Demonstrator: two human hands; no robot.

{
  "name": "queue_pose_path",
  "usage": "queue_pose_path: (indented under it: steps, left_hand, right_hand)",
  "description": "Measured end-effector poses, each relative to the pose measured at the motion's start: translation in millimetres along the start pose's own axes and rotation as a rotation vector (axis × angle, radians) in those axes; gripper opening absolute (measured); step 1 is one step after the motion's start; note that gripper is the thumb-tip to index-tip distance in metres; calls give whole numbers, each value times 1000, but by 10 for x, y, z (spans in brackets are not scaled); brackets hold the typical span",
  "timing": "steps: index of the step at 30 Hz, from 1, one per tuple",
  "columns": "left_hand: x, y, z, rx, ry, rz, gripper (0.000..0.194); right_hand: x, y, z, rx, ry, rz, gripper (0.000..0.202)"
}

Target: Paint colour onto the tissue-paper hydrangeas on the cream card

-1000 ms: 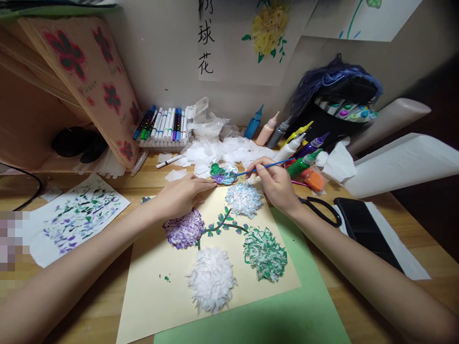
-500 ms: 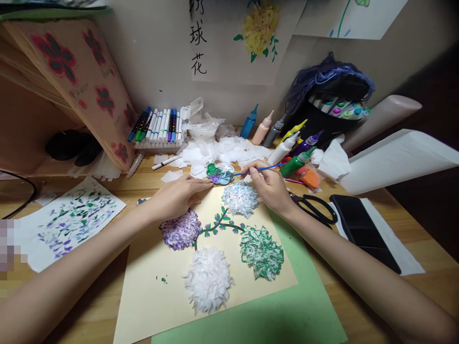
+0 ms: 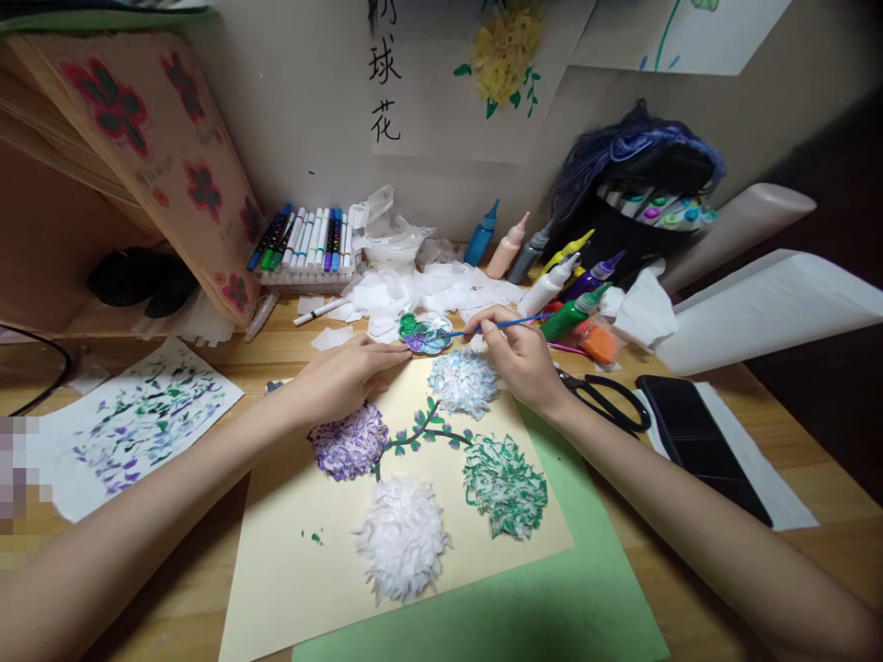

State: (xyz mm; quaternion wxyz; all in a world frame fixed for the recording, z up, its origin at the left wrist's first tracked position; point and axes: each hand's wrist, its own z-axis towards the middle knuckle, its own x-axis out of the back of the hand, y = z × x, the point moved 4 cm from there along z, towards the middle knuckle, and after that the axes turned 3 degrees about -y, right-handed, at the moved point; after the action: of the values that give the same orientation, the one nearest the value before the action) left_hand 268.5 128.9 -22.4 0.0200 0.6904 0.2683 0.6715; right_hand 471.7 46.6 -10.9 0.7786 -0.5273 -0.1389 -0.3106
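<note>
My right hand (image 3: 519, 357) is closed round a thin blue paintbrush (image 3: 502, 325), whose tip rests in the small paint palette (image 3: 428, 336) with green, purple and blue paint. My left hand (image 3: 351, 372) touches the palette's left edge with its fingertips; the fingers are stretched out. Below lies a cream sheet (image 3: 290, 570) with painted stems. Purple-tipped (image 3: 349, 443), blue-tipped (image 3: 464, 379), green-tipped (image 3: 506, 487) and plain white (image 3: 403, 538) tissue flowers stand out on it.
Paint bottles (image 3: 544, 287) and white paper scraps (image 3: 428, 290) are at the back, beside a rack of markers (image 3: 303, 244). Black scissors (image 3: 607, 402) and a black case (image 3: 700, 446) lie right. A paint-dabbed paper (image 3: 152, 423) is left. Green paper (image 3: 524, 607) lies underneath.
The whole view has shifted very slightly. Both hands and the brush keep almost the same places at the palette.
</note>
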Motion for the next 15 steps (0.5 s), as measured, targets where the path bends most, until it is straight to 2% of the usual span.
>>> queue_pose_path:
  steps: [3, 6, 12, 15]
  left_hand:
    - [-19, -21, 3, 4, -10, -3, 55]
    - [-26, -32, 4, 5, -11, -5, 55]
    - [-15, -43, 13, 15, -2, 10, 50]
    - [-17, -52, 27, 7, 0, 10, 46]
  right_hand:
    - [80, -25, -47, -5, 50, 42, 25]
    - [225, -1, -205, -50, 157, 111, 23]
    - [547, 194, -862, -109, 423, 250, 16]
    - [625, 240, -1118, -102, 433, 281, 14]
